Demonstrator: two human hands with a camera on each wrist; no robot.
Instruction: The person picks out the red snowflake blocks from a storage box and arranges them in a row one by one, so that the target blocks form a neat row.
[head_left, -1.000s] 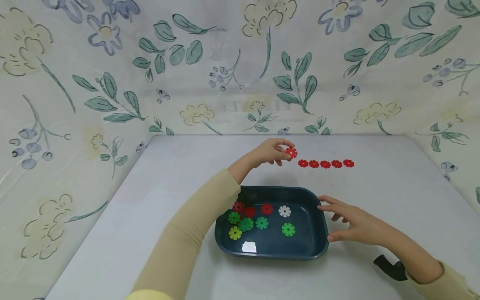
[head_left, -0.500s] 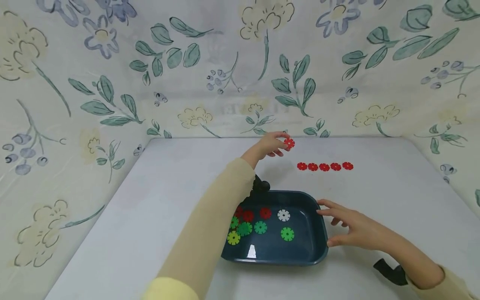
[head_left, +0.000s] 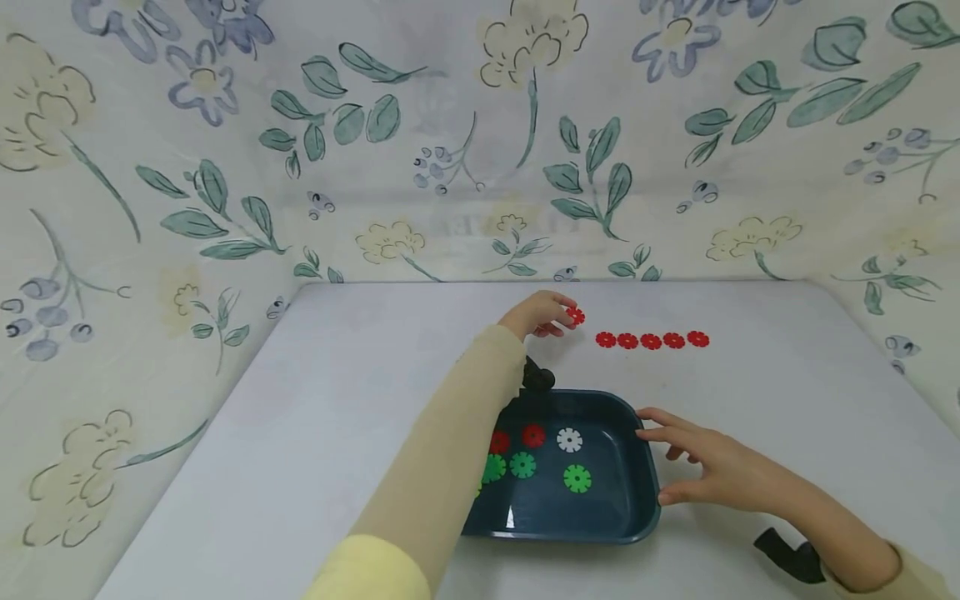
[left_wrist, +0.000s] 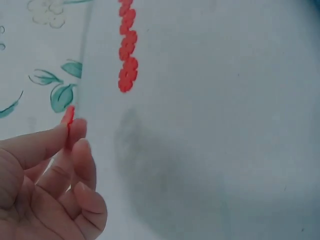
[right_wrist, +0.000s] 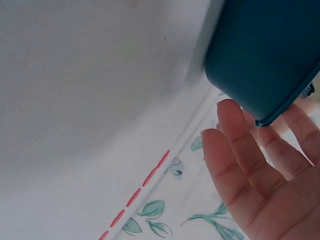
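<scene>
My left hand pinches a red notched disc between thumb and fingers; the left wrist view shows the disc edge-on at the fingertips. Just right of that hand, a row of several red notched discs lies flat on the table. Nearer the body is a dark blue tray with loose notched discs in it: red, green and a white disc. The left sleeve covers the tray's left part. At the tray's right rim rests my right hand, its fingers relaxed and spread, also seen beside the blue wall in the right wrist view.
The white table runs back to a floral cloth that hangs behind and at the sides. Black wrist straps or mounts sit by both wrists. The left forearm reaches across the tray.
My left hand rose with the red disc, then came down again left of the row. The left sleeve covers more of the tray now. The right hand keeps its place at the rim.
</scene>
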